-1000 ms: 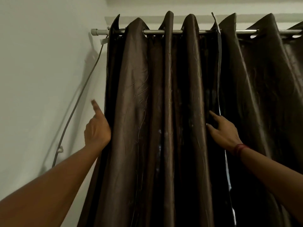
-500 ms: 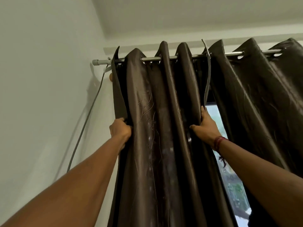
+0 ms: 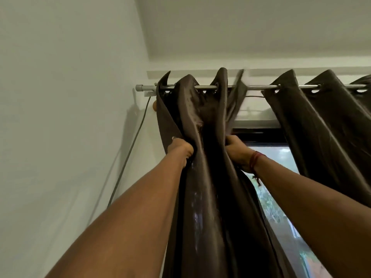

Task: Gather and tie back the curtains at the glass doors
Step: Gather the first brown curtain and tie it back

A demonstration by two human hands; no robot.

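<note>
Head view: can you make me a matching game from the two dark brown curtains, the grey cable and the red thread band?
1. left dark brown satin curtain
2. right dark brown satin curtain
3. thin grey cable
4. red thread band

A. round the right wrist
B. hanging untouched
C. along the white wall
D. gripped by left hand and right hand

Pairs: 1-D, 2-B, 3-C, 4-A

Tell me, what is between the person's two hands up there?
The head view shows bunched folds of the dark brown curtain filling the stretch between the left hand and the right hand; each grips the fabric from its side.
</note>
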